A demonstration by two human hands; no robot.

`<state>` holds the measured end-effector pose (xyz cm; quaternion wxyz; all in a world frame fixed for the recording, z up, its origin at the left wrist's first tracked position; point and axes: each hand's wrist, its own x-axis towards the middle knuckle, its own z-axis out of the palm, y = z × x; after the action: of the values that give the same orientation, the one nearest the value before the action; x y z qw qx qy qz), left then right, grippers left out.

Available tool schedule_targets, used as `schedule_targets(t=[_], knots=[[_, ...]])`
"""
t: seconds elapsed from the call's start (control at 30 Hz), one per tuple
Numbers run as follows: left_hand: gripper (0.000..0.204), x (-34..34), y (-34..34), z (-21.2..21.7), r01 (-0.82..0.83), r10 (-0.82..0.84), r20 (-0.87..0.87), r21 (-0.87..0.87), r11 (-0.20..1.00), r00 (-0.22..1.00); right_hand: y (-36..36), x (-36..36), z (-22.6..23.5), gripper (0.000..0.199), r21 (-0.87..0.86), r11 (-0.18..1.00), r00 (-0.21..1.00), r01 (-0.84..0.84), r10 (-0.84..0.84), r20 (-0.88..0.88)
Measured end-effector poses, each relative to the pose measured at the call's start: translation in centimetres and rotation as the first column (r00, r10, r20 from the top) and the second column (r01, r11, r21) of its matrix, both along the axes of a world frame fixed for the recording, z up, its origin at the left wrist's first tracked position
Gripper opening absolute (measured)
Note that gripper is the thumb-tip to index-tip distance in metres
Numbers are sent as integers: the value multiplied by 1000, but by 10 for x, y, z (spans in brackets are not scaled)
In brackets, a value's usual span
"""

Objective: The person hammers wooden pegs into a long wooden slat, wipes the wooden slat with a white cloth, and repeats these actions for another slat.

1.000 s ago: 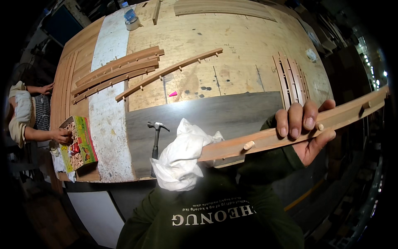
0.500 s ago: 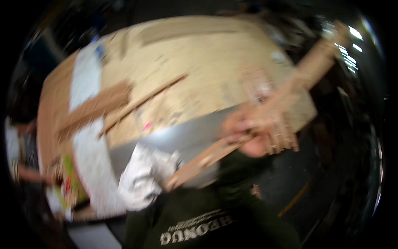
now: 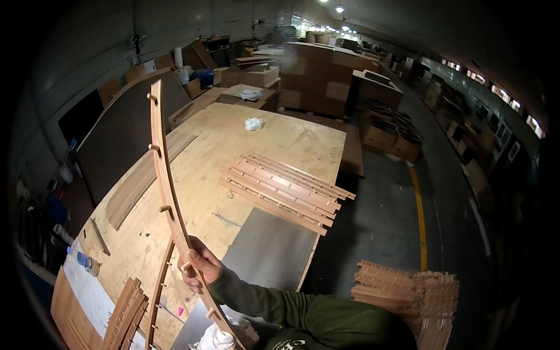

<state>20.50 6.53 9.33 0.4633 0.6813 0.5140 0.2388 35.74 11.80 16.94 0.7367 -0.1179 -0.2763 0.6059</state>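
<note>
My right hand (image 3: 201, 265), bare below a green sleeve, is closed round a long curved wooden strip (image 3: 166, 175) with short round pegs along one side. The strip rises steeply above the table toward the upper left. Around its low end, at the lower edge, lies bunched white fabric (image 3: 213, 339), a cloth or a loose glove. My left hand is not clear there; its fingers are hidden. Just left of the held strip, another thin pegged strip (image 3: 156, 294) rests on the table.
The light plywood table (image 3: 210, 151) carries a row of pegged strips (image 3: 280, 189), a grey sheet (image 3: 268, 245), a curved board (image 3: 143, 181) and a crumpled white lump (image 3: 253, 123). More strips (image 3: 125, 315) lie at the near left. Stacked strips (image 3: 402, 297) stand at the right.
My view has swung up and come into focus. The strip in my right hand, earlier blurred and slanting toward the upper right, now points to the upper left.
</note>
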Motion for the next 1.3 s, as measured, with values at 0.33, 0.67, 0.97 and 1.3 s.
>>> schedule_targets(t=[0.33,0.67,0.97,1.3], knots=[[33,9,-2,-3,45,-45,-3,-15,999,999,2,-4,-7,35,-187,981,996,-42,27,-82],[34,18,-4,-4,80,-81,-4,-18,997,997,10,-4,-19,40,-310,946,996,-88,82,-34],[35,19,-6,-5,87,-87,1,-26,996,996,11,-2,-27,38,-321,945,997,-68,51,-61],[37,15,-7,-7,68,-68,-3,-22,997,998,12,-6,-36,36,-305,952,997,-40,17,-77]])
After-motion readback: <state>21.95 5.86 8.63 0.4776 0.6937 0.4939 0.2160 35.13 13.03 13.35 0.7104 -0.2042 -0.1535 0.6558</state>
